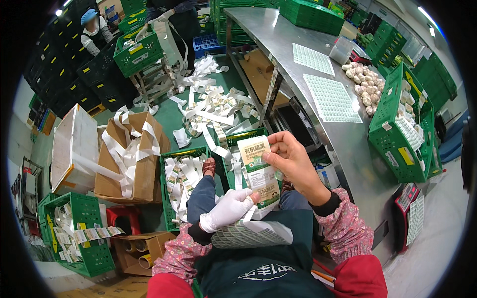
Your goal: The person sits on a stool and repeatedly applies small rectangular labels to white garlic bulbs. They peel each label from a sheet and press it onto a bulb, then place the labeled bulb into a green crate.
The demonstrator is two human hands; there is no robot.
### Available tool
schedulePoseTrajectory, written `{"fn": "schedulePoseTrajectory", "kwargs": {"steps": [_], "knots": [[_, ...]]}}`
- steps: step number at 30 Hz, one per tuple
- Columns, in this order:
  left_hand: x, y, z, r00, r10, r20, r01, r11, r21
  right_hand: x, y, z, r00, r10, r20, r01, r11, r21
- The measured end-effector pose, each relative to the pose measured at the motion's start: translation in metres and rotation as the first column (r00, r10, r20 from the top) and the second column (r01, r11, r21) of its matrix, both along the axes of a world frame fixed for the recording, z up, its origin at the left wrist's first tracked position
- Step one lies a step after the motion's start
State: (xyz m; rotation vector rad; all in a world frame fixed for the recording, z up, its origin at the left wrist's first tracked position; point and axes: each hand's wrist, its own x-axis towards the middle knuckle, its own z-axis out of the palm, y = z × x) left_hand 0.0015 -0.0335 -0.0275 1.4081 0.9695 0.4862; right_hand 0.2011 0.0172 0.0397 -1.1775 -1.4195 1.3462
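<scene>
My left hand (233,208), in a white glove with the thumb tip bare, grips the lower part of a strip of printed labels (257,173) and also a sheet of small green stickers (253,235) that curls over my lap. My bare right hand (292,164) pinches the strip's right edge near its top, thumb on the printed face by a small green sticker. A further small sticker seems to cling under the right fingers. The strip hangs above a green crate (248,135) between my knees. Another green crate (186,152) with label strips stands beside my leg.
On the steel table (328,138) at right lie sticker sheets (331,98), garlic bulbs (367,87), a crate of labels (387,130) and a red scale (408,197). Loose label strips (220,108) cover the floor ahead. A cardboard box (149,167) stands left; co-workers (95,33) are behind.
</scene>
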Motion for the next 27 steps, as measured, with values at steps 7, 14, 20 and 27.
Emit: {"fn": "schedulePoseTrajectory", "kwargs": {"steps": [7, 14, 20, 27], "knots": [[-0.006, 0.007, 0.022, 0.896, 0.271, 0.352, -0.162, 0.937, -0.31, 0.007, -0.046, -0.009, 0.987, 0.105, 0.118, -0.114, 0.991, 0.064], [0.007, -0.002, -0.007, 0.912, 0.279, 0.301, -0.28, 0.959, -0.041, -0.015, -0.063, -0.015, 0.919, -0.094, 0.382, -0.073, 0.913, 0.401], [0.004, -0.01, 0.019, 0.935, 0.341, 0.096, -0.354, 0.901, 0.251, -0.012, -0.056, -0.006, 0.824, -0.314, 0.472, 0.026, 0.853, 0.522], [0.006, -0.004, 0.005, 0.992, 0.12, 0.048, -0.128, 0.958, 0.257, 0.001, -0.015, 0.003, 0.999, -0.005, -0.039, 0.01, 0.993, 0.117]]}}
